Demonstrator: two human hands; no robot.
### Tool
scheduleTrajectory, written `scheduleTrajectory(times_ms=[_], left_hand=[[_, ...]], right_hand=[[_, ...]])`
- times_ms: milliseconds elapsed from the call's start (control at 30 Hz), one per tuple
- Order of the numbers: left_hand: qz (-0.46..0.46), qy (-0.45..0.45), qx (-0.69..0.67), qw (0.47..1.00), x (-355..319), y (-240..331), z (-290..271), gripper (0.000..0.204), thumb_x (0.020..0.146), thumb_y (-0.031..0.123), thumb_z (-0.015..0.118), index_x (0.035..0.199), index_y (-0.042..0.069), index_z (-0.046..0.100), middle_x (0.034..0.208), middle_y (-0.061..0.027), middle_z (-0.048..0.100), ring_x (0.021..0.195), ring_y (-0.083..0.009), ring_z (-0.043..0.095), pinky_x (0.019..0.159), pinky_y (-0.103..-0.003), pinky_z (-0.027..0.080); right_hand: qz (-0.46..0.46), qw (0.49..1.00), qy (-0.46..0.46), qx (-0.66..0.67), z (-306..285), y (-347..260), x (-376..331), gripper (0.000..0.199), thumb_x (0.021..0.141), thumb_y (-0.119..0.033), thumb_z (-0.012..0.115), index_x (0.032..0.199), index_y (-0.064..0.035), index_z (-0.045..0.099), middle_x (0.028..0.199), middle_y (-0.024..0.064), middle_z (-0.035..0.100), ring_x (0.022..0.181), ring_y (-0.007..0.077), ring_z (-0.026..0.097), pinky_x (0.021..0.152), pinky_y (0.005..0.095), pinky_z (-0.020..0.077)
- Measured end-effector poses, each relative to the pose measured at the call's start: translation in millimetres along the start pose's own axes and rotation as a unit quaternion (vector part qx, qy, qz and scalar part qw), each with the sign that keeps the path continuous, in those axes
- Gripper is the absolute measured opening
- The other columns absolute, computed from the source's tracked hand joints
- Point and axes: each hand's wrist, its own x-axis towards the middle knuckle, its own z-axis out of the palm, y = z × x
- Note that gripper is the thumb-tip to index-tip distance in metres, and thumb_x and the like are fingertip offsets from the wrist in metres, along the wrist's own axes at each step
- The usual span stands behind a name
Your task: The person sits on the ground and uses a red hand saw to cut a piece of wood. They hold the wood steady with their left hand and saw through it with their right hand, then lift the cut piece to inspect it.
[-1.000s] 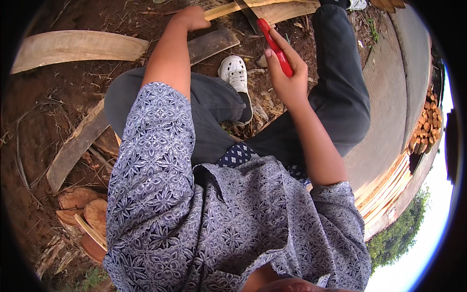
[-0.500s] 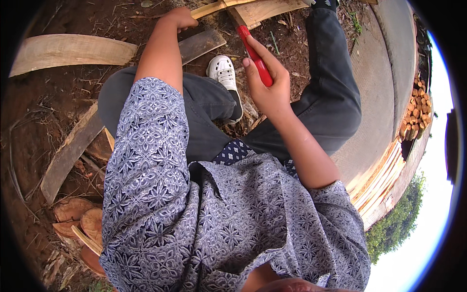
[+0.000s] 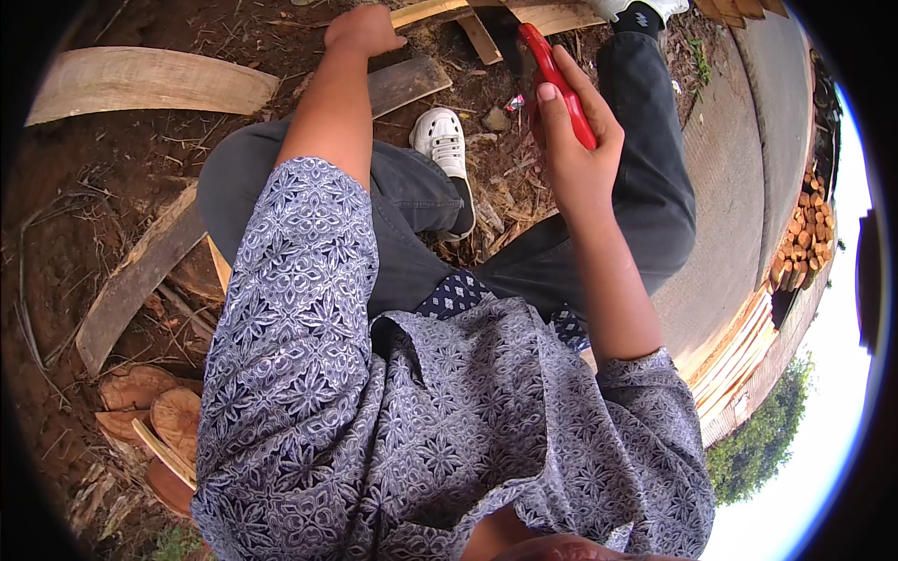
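At the top centre my right hand (image 3: 580, 140) is closed round the red handle of a handsaw (image 3: 561, 89). Its dark, thin blade points up and left toward the wood, partly blurred. Farther left, my left hand (image 3: 365, 31) is closed at the end of a narrow pale wooden strip (image 3: 426, 12), its fingertips mostly hidden. Beside the blade a short piece of wood (image 3: 482, 39) slants under the strip. A wider pale board (image 3: 557, 16) lies beyond the saw, cut off by the upper rim.
A grey plank (image 3: 407, 86) lies below my left hand, near my white clog (image 3: 441, 140). One curved board (image 3: 154, 81) rests on the soil at left, with another plank (image 3: 140, 271) beside my knee. Concrete paving (image 3: 725, 187) and stacked wood (image 3: 806, 234) are at right.
My right hand and the red handle have moved right and slightly down in view, away from my left hand. The left hand keeps its place at the strip while the view shifts slightly.
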Motion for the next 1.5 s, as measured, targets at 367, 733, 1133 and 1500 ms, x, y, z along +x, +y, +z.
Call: scheduleTrajectory(times_ms=[367,733,1133,1500], left_hand=[[0.003,-0.013,-0.085,0.996,-30.5,20.7,-48.6,0.088,0.068,0.079,0.076,0.114,0.004,0.077,0.116,-0.0202,0.074,0.110,-0.0361,0.071,0.093,-0.046,0.057],[-0.047,0.010,-0.115,0.992,-8.4,5.4,-24.7,0.073,0.104,0.062,0.037,0.122,0.000,0.072,0.134,-0.0222,0.066,0.126,-0.0389,0.061,0.106,-0.051,0.049],[-0.050,-0.001,-0.126,0.991,-12.3,10.8,-34.7,0.069,0.105,0.058,0.037,0.120,0.001,0.073,0.132,-0.0219,0.066,0.126,-0.0397,0.061,0.106,-0.053,0.048],[-0.048,0.030,-0.106,0.993,-11.0,9.6,-23.0,0.067,0.103,0.058,0.038,0.119,0.004,0.074,0.129,-0.0221,0.068,0.123,-0.0397,0.063,0.105,-0.052,0.050]], right_hand=[[-0.034,0.999,0.000,-0.010,9.2,27.1,23.8,0.045,0.098,-0.015,0.072,0.139,0.0014,0.063,0.112,0.0074,0.074,0.088,0.0040,0.063,0.079,0.0208,0.0510],[-0.050,0.998,-0.007,-0.026,6.8,27.9,20.9,0.043,0.098,-0.015,0.071,0.138,0.0018,0.064,0.113,0.0081,0.074,0.093,0.0061,0.064,0.085,0.0226,0.0514],[0.016,0.997,-0.044,-0.057,-25.4,-3.4,-35.5,0.045,0.102,-0.013,0.066,0.145,-0.0018,0.059,0.114,0.0076,0.072,0.085,0.0047,0.061,0.078,0.0217,0.0506],[-0.025,0.999,-0.010,-0.043,26.8,46.6,45.4,0.045,0.099,-0.017,0.071,0.141,-0.0015,0.062,0.128,0.0153,0.071,0.108,0.0138,0.068,0.094,0.0286,0.0524]])
